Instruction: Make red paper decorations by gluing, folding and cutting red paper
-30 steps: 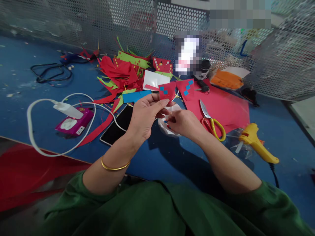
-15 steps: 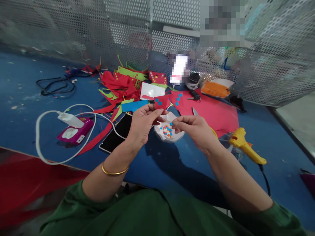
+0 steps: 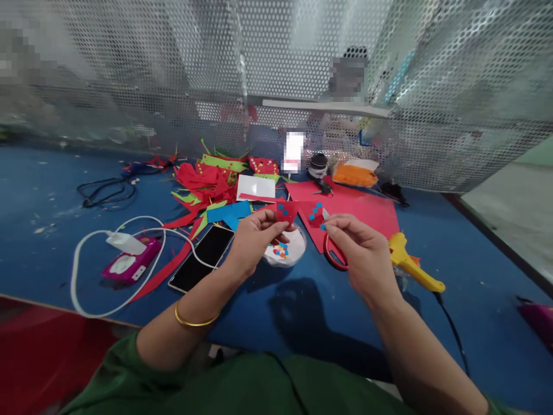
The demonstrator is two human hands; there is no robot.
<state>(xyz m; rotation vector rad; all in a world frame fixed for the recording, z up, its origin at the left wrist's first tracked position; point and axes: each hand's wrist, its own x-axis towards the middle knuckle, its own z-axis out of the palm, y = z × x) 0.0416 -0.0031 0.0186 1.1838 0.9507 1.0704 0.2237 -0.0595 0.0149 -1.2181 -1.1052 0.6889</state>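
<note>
Between the thumb and fingers of my left hand (image 3: 254, 239) is a red paper piece (image 3: 291, 211) with small blue squares stuck on it. The paper stretches to the right in a folded or V-like shape, with more blue squares near its right end. My right hand (image 3: 360, 245) pinches a tiny blue square (image 3: 323, 227) just below that right end. Under my left fingers stands a white bowl (image 3: 296, 248) with small blue, orange and white bits. Red-handled scissors (image 3: 332, 259) lie beside my right hand, partly hidden by it.
A yellow glue gun (image 3: 415, 266) lies right, a black phone (image 3: 201, 259) and purple power socket (image 3: 132, 262) left. Behind are red paper scraps (image 3: 207, 185), a large red sheet (image 3: 367, 213), a white card (image 3: 256, 188) and a mesh screen (image 3: 173, 75). A person is visible beyond the mesh.
My right hand has moved from over the bowl up and right, to the right end of the red paper, carrying the blue square. The camera view has tilted upward.
</note>
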